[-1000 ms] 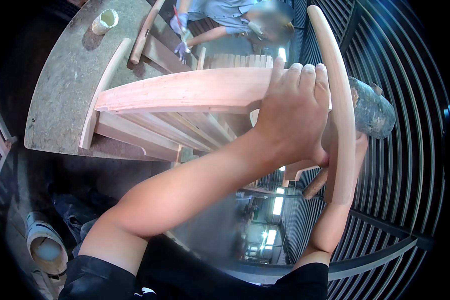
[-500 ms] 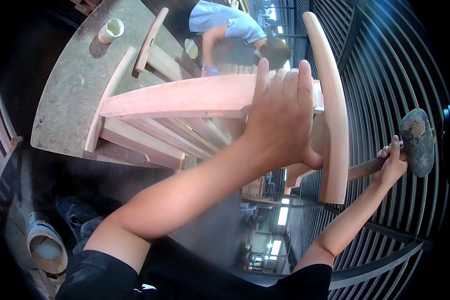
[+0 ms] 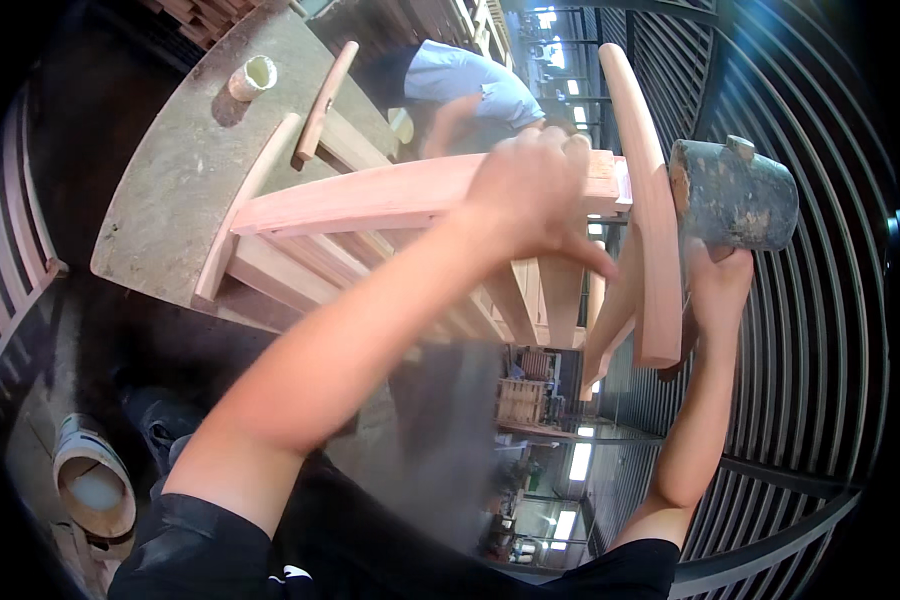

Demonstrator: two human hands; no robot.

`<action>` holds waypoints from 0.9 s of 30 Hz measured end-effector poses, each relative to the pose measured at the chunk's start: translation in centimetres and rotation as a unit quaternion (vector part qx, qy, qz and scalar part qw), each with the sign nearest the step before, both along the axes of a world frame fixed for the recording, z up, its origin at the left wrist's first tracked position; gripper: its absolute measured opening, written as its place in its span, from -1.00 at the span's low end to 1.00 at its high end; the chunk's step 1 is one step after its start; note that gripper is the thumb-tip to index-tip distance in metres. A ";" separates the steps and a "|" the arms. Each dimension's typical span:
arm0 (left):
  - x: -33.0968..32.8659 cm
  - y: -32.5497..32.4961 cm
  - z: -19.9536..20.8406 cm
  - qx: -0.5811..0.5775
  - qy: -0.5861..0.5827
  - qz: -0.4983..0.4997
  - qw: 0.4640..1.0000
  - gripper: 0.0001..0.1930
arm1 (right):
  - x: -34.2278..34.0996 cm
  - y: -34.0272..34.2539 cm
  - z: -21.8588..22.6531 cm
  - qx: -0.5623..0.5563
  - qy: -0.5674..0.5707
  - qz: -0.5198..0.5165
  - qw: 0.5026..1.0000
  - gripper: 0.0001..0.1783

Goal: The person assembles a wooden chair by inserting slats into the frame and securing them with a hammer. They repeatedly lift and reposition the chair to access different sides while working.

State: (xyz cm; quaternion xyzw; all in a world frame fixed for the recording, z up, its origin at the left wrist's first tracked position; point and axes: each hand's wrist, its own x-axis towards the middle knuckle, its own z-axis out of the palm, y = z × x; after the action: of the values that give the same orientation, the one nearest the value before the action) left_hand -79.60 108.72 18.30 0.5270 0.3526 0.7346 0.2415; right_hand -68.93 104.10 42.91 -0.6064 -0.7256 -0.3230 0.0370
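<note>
1. Left hand (image 3: 538,190): fingers curled down over the top edge of the wooden rail (image 3: 370,195), gripping it, thumb side toward the camera. Bracing hold, not a pinch.
2. Right hand (image 3: 715,290): fingers wrapped tight round a handle just under the mallet (image 3: 735,195); the handle itself is mostly hidden by the hand and the upright.
3. Mallet head: dark, stubby cylinder, scuffed and dusty, looks like rubber or a dense composite. Judging by bulk, head-heavy; a grip this close to the head gives control, not swing.
4. Mallet face sits right against the outer side of the curved upright (image 3: 645,200), near where the rail meets it.
5. Frame is pale raw timber, smooth-sanded, unfinished. Stiff, moderately heavy as an assembly; edges likely to dent under a hard strike. Best held on the rail, near the joint, as now.
6. Slats (image 3: 300,270) run under the rail. A second curved piece (image 3: 245,205) lies at the far end on the workbench (image 3: 160,220), grey and gritty.
7. Further out: loose wooden stick (image 3: 325,100), small pale cup (image 3: 250,77), another person in a light blue top bent over behind.
</note>
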 end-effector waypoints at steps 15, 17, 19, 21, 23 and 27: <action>-0.1 0.5 -0.9 -0.013 0.061 -0.080 0.995 -0.15 | 5.7 -2.9 23.8 0.225 0.313 0.192 0.903 -0.89; -0.4 1.0 -0.9 -0.016 0.046 -0.072 0.996 -0.14 | 1.3 -0.9 12.0 0.235 0.284 0.040 0.929 -0.84; -1.9 2.2 -0.9 -0.012 0.055 -0.014 0.998 -0.14 | 1.0 1.8 2.1 -0.031 -0.129 -0.177 0.975 -0.75; -1.6 1.9 -1.8 0.000 0.050 -0.016 0.999 -0.13 | 0.4 1.5 -0.9 -0.082 0.094 0.010 0.992 -0.76; -0.2 0.4 -2.4 -0.016 0.062 -0.037 0.997 -0.13 | 1.2 0.7 -0.9 -0.085 0.023 0.076 0.993 -0.73; -0.7 1.2 -0.9 -0.018 0.072 -0.063 0.995 -0.12 | 0.1 0.3 1.0 -0.034 -0.031 -0.046 0.998 -0.64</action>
State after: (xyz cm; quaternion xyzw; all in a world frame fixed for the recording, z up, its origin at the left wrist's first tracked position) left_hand -80.35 109.89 17.38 0.5950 0.3483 0.6720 0.2703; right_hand -68.78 104.44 43.96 -0.6298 -0.7084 -0.3180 -0.0212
